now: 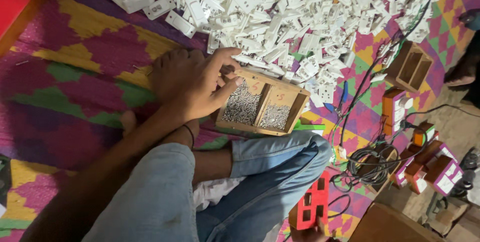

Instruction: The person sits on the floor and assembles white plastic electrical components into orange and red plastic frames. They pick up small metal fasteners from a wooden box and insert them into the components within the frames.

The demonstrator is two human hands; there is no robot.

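Note:
My left hand [192, 84] grips the near-left corner of a small wooden tray [292, 113], thumb on its rim. The tray has two compartments, both filled with small silver screws [242, 104]. It sits on the patterned mat just beyond my bent knee in blue jeans. At the bottom edge, my right hand [307, 233] is only partly in view and holds a red block [312, 206] with rectangular slots. A large heap of white plastic socket plates [300, 12] lies directly behind the tray.
A colourful woven mat [75, 72] covers the floor. To the right are an empty wooden holder [410, 64], orange and red blocks [395, 112], coiled black cables [370, 164] and a blue-handled tool [345, 92]. A dark shape, possibly another person's foot [462, 72], is at the right edge.

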